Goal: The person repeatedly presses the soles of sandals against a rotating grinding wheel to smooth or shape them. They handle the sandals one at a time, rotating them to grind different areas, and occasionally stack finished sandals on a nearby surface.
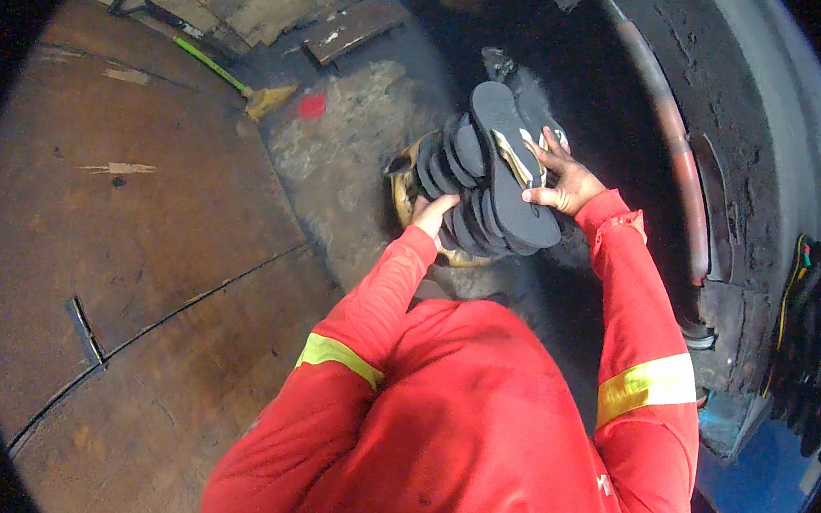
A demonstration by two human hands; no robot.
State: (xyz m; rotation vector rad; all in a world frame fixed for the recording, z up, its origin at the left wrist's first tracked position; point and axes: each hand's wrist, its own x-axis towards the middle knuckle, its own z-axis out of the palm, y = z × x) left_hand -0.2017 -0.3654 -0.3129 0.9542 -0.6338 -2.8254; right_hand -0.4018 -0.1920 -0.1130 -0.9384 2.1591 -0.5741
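Note:
Both hands are on a fanned stack of black flip-flops (517,214) in front of my body. My left hand (433,218) closes around the stack's lower left side, its thumb lying along the edges of the soles. The right hand (563,180) grips the stack's right side, thumb over the top sole and fingers by the pale straps (517,157). Several more dark soles (449,153) overlap on the left of the stack. A yellowish rim or sack edge (402,193) shows beneath; what it belongs to is mostly hidden.
A large brown panel (160,256) fills the left, with a metal handle (86,332) on it. Beyond lie a green-handled broom (215,66), a brown board (356,28) and a red patch (312,106). At right are a reddish pipe (676,133) and hanging dark strips (815,327).

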